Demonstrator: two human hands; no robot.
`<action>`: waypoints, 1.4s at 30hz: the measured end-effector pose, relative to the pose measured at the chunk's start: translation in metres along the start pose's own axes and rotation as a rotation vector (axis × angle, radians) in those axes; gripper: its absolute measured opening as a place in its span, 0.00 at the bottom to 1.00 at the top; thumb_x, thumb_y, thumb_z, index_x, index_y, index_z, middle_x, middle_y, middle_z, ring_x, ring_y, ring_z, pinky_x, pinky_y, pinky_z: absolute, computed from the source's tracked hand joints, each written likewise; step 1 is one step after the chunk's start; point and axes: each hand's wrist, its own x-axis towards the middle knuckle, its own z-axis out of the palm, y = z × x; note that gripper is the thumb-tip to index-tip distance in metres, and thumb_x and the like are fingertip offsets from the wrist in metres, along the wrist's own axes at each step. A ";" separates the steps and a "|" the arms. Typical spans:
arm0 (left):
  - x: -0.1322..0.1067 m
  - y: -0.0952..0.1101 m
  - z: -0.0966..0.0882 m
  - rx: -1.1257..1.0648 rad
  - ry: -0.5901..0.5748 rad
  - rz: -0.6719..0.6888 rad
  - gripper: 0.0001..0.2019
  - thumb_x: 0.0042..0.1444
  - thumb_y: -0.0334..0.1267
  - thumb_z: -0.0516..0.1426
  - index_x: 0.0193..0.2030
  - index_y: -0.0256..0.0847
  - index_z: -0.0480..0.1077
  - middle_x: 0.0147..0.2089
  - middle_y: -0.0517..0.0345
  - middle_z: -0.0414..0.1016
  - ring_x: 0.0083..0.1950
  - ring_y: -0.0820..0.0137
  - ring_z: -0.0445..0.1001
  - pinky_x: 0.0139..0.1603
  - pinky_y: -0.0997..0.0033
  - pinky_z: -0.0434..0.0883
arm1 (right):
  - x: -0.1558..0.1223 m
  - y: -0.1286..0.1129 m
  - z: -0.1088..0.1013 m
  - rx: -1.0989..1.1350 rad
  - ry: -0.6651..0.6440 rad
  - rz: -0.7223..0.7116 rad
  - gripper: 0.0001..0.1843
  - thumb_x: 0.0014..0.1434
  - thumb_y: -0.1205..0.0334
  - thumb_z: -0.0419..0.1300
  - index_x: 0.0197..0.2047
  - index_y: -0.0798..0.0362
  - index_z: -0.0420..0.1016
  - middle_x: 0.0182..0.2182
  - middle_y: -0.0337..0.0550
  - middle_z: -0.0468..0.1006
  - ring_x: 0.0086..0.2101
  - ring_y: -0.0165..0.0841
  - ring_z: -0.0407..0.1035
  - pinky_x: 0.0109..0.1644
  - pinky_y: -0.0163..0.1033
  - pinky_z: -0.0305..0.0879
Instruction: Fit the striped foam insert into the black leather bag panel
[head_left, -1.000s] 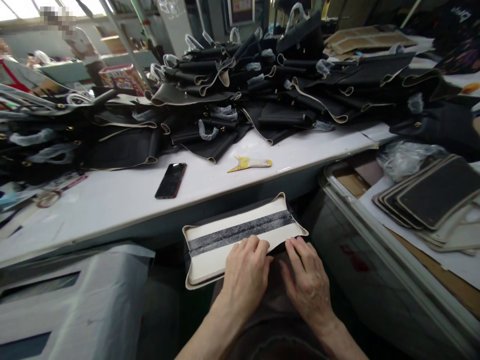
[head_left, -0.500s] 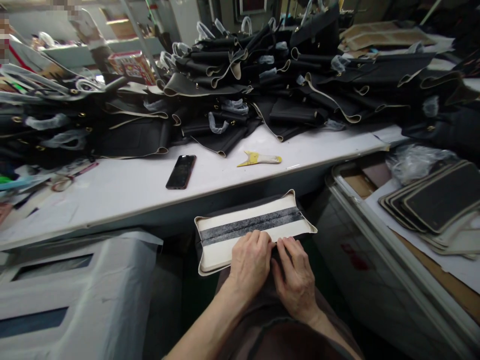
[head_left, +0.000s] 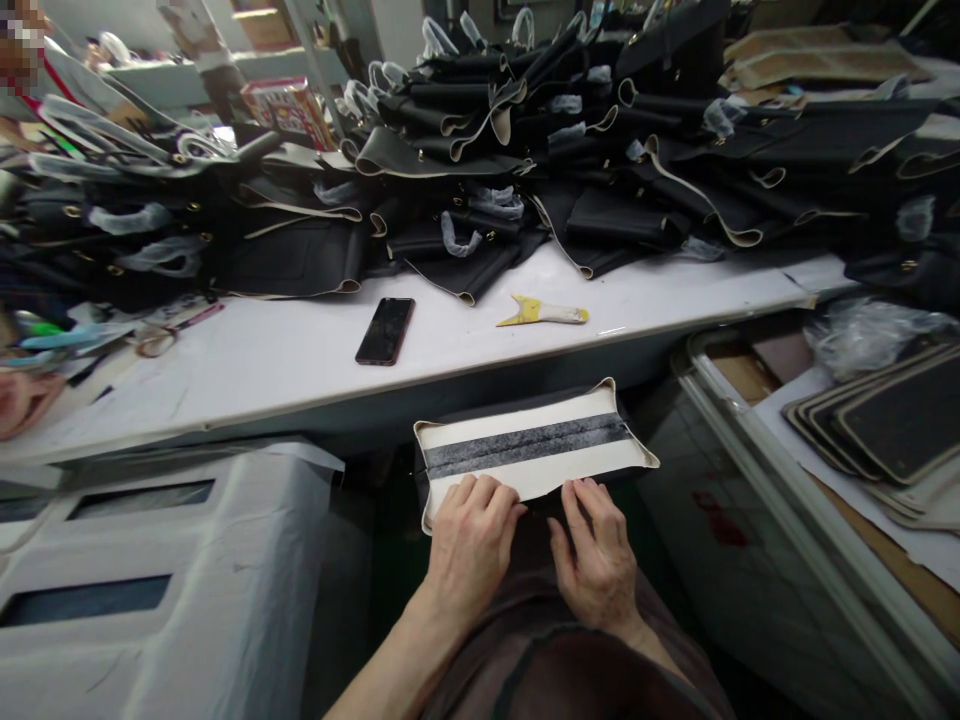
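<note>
A half-made bag piece [head_left: 540, 467] lies over my lap, a long boxy shape with a cream face, raised pointed corners and black sides. Along its middle runs a dark grey strip [head_left: 525, 444] with a seam. My left hand [head_left: 474, 540] pinches the near edge left of centre, fingers curled over it and thumb towards the right. A short way to the right, my right hand [head_left: 596, 550] holds the same edge, fingertips on top and thumb lower down on the dark side. The underside of the piece is hidden.
Black bags [head_left: 465, 150] with wrapped handles are heaped on the white table [head_left: 300, 375]. Nearer lie a phone [head_left: 385, 331] and a yellow-and-white tool [head_left: 541, 311]. Stacked dark panels [head_left: 885, 410] are at right; a covered grey box [head_left: 225, 560] stands at left.
My left hand has slid left along the near edge, widening the gap between my hands. The scene has shifted right in view as the head turned slightly.
</note>
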 end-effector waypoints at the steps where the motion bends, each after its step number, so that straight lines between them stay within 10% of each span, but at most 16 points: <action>1: 0.000 -0.001 0.001 -0.004 0.001 -0.004 0.07 0.66 0.35 0.52 0.36 0.42 0.68 0.39 0.57 0.72 0.42 0.63 0.68 0.44 0.62 0.65 | 0.000 -0.003 0.001 0.004 0.000 -0.012 0.34 0.60 0.70 0.61 0.68 0.59 0.57 0.57 0.59 0.68 0.58 0.49 0.62 0.62 0.60 0.64; 18: -0.021 -0.032 -0.019 -0.038 0.123 -0.058 0.06 0.62 0.38 0.57 0.34 0.43 0.71 0.38 0.58 0.72 0.42 0.64 0.67 0.44 0.60 0.64 | 0.002 -0.039 0.021 0.067 -0.036 -0.175 0.32 0.60 0.72 0.60 0.67 0.62 0.59 0.55 0.59 0.70 0.57 0.49 0.62 0.59 0.59 0.66; 22: -0.039 -0.049 -0.016 -0.130 0.231 -0.015 0.04 0.63 0.35 0.57 0.37 0.44 0.72 0.37 0.61 0.73 0.45 0.67 0.68 0.61 0.53 0.61 | 0.003 -0.045 0.024 0.084 -0.048 -0.209 0.32 0.60 0.72 0.60 0.66 0.64 0.60 0.55 0.60 0.70 0.57 0.50 0.62 0.59 0.58 0.65; 32: -0.048 -0.069 0.006 -0.318 0.355 -0.095 0.02 0.60 0.34 0.58 0.36 0.42 0.72 0.55 0.51 0.65 0.59 0.61 0.67 0.58 0.60 0.70 | 0.004 -0.056 0.030 0.104 -0.074 -0.262 0.29 0.62 0.72 0.57 0.66 0.62 0.61 0.55 0.58 0.71 0.57 0.47 0.62 0.61 0.55 0.62; 42: -0.041 -0.065 0.005 -0.364 0.337 -0.241 0.07 0.60 0.34 0.56 0.45 0.42 0.65 0.69 0.47 0.54 0.70 0.56 0.54 0.66 0.48 0.63 | 0.004 -0.058 0.043 0.046 -0.071 -0.345 0.24 0.61 0.71 0.55 0.61 0.62 0.69 0.52 0.55 0.75 0.56 0.44 0.63 0.65 0.51 0.56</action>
